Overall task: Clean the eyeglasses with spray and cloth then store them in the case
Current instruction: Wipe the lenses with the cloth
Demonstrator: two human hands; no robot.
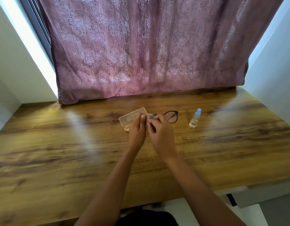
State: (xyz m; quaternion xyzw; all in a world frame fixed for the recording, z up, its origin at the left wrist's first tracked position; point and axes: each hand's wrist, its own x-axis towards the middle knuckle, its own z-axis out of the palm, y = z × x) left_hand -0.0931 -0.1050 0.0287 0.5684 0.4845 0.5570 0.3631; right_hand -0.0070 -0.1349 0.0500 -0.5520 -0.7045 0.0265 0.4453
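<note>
Left hand (137, 128) and right hand (161, 130) both pinch a grey cloth (150, 116) against the glasses (172, 117); case (132, 117) just left of them, bottle (195, 119) right

There is one pair of eyeglasses (171, 117), one clear case (132, 117), one spray bottle (195, 119), one grey cloth (150, 116), one desk (59, 152) and one curtain (141, 54).

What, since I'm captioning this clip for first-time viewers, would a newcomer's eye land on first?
The two hands meeting mid-desk: the left hand and right hand pinch a grey cloth over one end of the black eyeglasses, just in front of a translucent case. To their right a blue-capped spray bottle stands upright, and a mauve patterned curtain hangs behind the wooden desk.
</note>
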